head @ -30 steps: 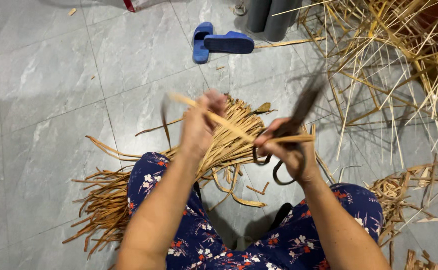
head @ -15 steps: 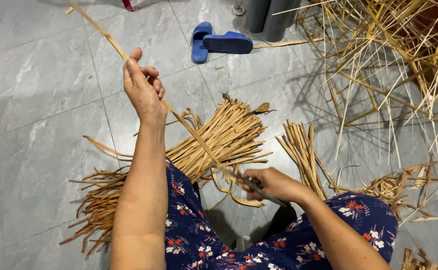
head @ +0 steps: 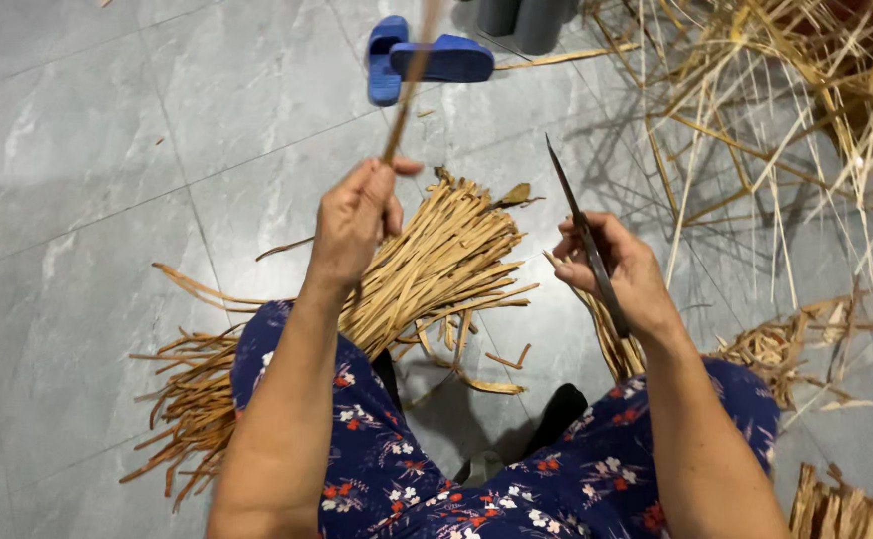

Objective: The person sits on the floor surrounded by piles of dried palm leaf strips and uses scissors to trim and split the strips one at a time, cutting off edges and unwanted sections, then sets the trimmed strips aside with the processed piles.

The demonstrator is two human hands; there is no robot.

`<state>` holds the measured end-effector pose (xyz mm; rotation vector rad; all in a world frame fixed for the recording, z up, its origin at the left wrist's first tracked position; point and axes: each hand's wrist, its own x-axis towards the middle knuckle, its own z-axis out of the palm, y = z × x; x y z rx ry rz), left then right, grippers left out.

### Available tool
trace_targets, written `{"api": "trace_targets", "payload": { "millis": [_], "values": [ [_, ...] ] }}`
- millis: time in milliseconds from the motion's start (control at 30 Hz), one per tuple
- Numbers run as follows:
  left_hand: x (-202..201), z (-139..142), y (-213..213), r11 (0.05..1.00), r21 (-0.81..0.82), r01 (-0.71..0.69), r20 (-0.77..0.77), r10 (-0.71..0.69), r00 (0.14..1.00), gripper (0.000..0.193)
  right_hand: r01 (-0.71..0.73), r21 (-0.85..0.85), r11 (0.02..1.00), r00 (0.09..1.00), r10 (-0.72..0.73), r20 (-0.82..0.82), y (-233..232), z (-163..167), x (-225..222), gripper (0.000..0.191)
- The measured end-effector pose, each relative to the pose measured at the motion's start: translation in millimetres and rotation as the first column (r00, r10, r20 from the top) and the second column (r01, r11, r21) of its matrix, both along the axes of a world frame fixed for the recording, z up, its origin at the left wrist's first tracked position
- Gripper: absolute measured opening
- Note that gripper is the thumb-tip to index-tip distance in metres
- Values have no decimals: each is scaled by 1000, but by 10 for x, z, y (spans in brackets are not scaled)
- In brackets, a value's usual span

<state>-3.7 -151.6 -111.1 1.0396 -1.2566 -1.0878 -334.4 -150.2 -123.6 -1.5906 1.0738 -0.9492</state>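
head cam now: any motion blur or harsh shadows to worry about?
Head view: the thin strip rising from the left hand is motion-blurred near the top; the right hand and its dark blade are sharp. Light is soft and even; faint streaky shadows lie on the grey tile floor under the loose straw pile; mild sheen, no glare.

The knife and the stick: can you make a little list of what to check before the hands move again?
1. Left hand grip on the thin stick: closed around it, ok.
2. Right hand grip on the knife: closed around the handle, ok.
3. Blade points away from the body: ok.
4. Blade apart from the left hand: clear gap, ok.
5. Blade sharp enough: cannot tell.
6. Pile of cut strips lies on the floor between the hands, blue sandals well out of the way: ok.
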Motion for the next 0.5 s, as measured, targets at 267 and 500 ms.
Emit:
{"api": "trace_targets", "payload": {
  "millis": [267, 500],
  "values": [
    [-180, -26, 114, 987, 31, 157, 284, -159, 946, 33, 5, -32, 999, 999, -6, -34, -100, 93, -62, 52],
    [-214, -67, 123, 977, 129, 170, 373, -206, 904, 30, 43, -38, 998, 997, -41, 66, -221, 26, -98, 44]
  ]
}}
